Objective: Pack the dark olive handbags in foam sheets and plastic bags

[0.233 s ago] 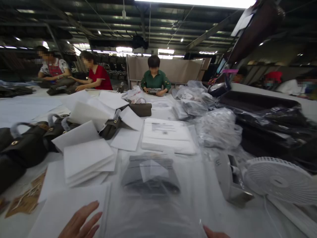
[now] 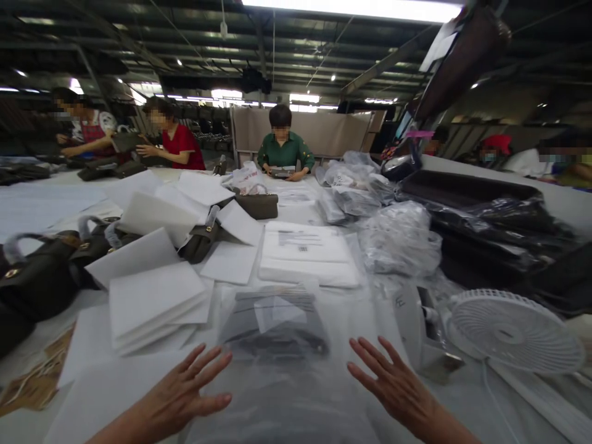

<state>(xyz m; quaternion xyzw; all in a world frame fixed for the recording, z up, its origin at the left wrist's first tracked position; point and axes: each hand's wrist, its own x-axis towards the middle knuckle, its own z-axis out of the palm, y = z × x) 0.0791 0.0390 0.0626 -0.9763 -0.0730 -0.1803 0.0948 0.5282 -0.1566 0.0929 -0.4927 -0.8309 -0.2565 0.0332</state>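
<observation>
Our left hand and right hand, each grip spread flat and holding nothing, flank the clear plastic bag lying between them on the table, its long axis seemingly running near to far, both about equally close.

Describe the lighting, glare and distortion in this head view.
Head view: a blown-out skylight strip lights the hall; soft glare veils the clear plastic bag between the left hand and right hand; wide-angle stretch warps the white fan at the edge; hands are slightly blurred.
</observation>
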